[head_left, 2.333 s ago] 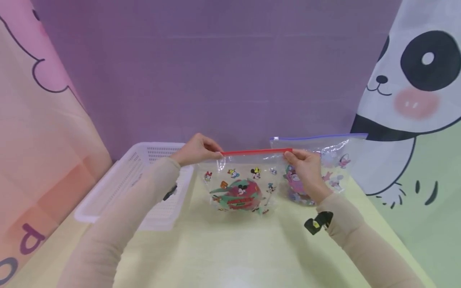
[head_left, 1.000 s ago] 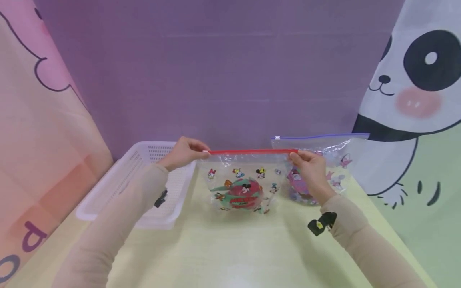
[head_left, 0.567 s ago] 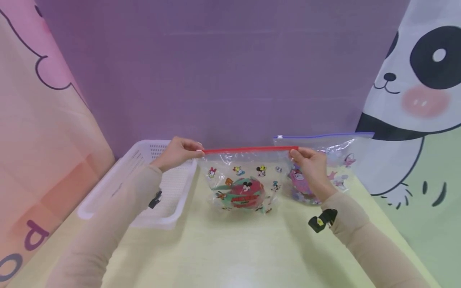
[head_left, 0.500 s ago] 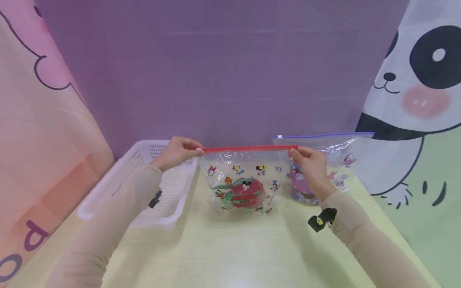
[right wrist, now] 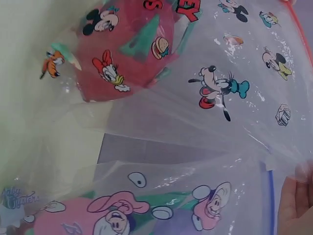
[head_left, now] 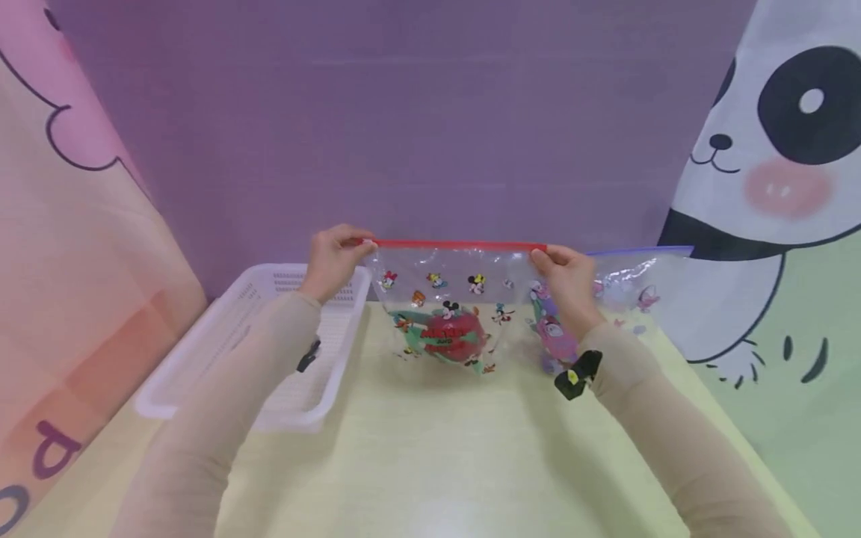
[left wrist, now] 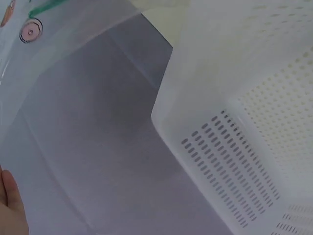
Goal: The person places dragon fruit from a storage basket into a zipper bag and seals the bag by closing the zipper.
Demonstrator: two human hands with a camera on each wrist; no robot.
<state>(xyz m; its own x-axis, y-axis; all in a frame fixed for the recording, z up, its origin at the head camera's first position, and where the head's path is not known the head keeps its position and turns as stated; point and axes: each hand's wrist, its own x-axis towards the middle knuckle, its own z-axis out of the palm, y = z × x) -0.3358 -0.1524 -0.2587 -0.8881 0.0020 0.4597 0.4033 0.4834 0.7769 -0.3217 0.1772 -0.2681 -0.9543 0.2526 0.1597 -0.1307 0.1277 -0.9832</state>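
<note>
A clear zip bag [head_left: 464, 269] printed with cartoon characters hangs from its red zip strip between both hands. Inside it, low down, lies a red and green thing [head_left: 454, 336] whose kind I cannot tell. My left hand [head_left: 334, 258] pinches the left end of the strip, where a small white slider sits. At the strip's right end, my right hand [head_left: 568, 280] pinches the corner between thumb and fingers. Behind the right hand stands a second clear zip bag [right wrist: 210, 188] with a blue-purple strip and pink, purple and green contents, partly hidden by the hand and the first bag.
A white plastic basket [head_left: 336, 373] with slotted walls stands on the pale table [head_left: 430, 456] at the left, partly behind the left sleeve. Purple cloth [head_left: 430, 134] hangs behind the table, with printed cloths at both sides.
The left hand went left along the red strip with the white slider, to its left end. Then both hands raised the bag, and its contents rose too.
</note>
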